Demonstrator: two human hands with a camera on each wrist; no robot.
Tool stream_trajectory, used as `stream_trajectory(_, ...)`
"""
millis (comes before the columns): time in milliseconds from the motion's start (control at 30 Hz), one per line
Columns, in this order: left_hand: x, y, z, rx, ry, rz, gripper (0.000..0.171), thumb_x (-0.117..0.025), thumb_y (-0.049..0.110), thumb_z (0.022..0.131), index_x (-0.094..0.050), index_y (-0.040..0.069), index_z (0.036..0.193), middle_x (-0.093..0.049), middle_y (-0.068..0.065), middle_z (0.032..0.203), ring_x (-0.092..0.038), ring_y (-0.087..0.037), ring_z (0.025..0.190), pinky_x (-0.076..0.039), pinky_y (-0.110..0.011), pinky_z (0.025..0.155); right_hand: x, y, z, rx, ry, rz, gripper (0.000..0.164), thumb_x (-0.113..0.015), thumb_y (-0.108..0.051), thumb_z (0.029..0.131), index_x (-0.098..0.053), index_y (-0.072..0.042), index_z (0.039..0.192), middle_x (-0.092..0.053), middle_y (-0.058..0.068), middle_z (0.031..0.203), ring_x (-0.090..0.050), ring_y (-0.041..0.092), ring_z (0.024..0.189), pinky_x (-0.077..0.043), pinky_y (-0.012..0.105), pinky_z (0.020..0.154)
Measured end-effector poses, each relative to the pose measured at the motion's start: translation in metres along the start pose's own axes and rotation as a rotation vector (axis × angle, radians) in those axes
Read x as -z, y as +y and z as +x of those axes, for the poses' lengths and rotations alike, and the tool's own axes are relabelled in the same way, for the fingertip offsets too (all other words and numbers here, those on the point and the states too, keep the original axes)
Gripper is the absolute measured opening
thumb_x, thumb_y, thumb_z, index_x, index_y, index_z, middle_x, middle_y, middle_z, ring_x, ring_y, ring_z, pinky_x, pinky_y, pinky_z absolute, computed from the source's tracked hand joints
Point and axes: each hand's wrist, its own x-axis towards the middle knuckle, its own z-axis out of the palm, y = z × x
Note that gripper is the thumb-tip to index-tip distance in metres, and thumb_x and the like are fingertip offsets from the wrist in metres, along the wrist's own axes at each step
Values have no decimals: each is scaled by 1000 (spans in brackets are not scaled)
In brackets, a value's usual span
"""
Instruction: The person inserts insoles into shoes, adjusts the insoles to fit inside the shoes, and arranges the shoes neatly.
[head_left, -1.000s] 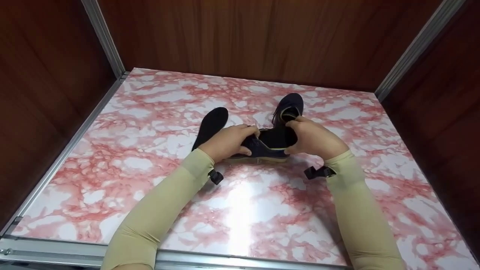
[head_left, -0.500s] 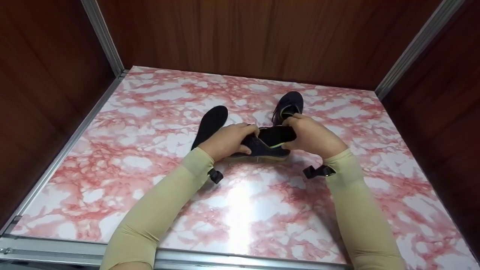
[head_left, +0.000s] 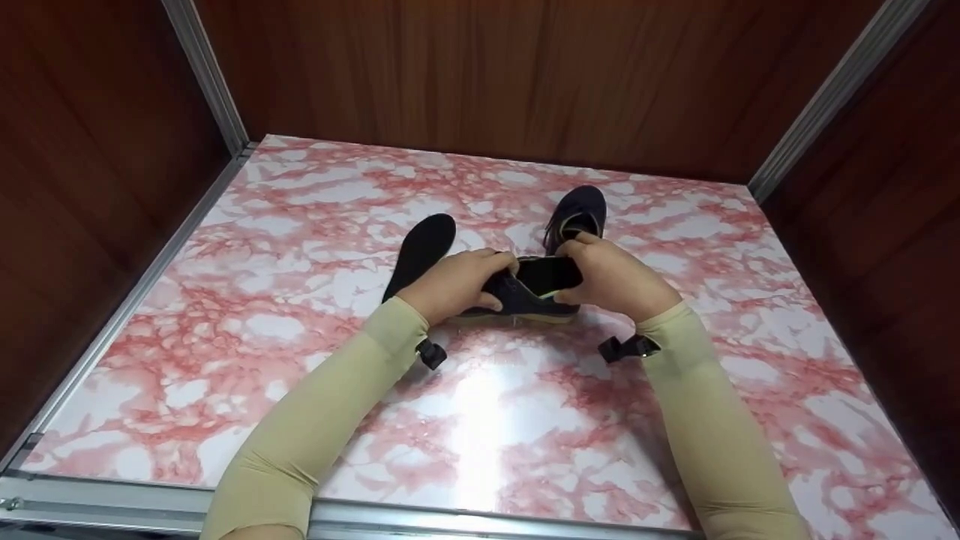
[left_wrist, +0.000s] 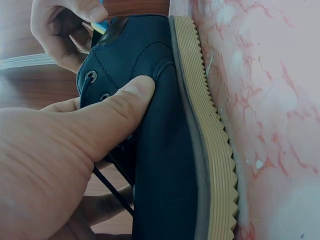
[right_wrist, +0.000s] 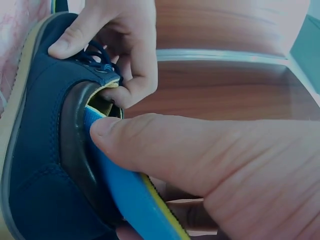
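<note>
A dark blue lace-up shoe (head_left: 529, 301) with a tan ridged sole lies crosswise on the table, toe to the left. My left hand (head_left: 459, 281) grips its front part; in the left wrist view the thumb (left_wrist: 137, 90) presses the shoe's side. At the heel end, my right hand (head_left: 619, 277) pinches a black-topped insole (head_left: 546, 274) that is partly inside the shoe. The right wrist view shows this insole's blue underside (right_wrist: 132, 192) and yellow layer, under the right thumb. A left finger holds the yellow-lined opening near the laces. The insole's front end is hidden within the shoe.
A second black insole (head_left: 424, 244) lies to the left, partly behind the left hand. Behind the right hand, another dark shoe (head_left: 583, 208) points away. Brown wood-grain panels (head_left: 510, 82) and metal rails surround the pink-and-white marbled tabletop (head_left: 300, 322).
My right hand has moved slightly left, pushing the insole farther into the shoe. The left hand and its grip on the shoe stay about the same.
</note>
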Motion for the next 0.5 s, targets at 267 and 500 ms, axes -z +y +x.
stream_trajectory(267,-1,-2,-2,-3,3,-4,52,-83,39,94,-60,24,138,-70,-1,139,-69,-23,128,-56,-44,109,-1,2,2,-56,-61,25,62,-94,-24,84,-68,4,133,-67,22,131,-70,37,114,-57,55,107)
stream_trajectory(500,0,-2,-1,-3,-8,-35,51,-81,39,97,-60,26,141,-68,0,143,-68,-23,130,-55,-44,112,6,8,-2,-70,-100,58,67,-94,-24,85,-66,2,140,-70,23,138,-69,37,124,-54,56,113)
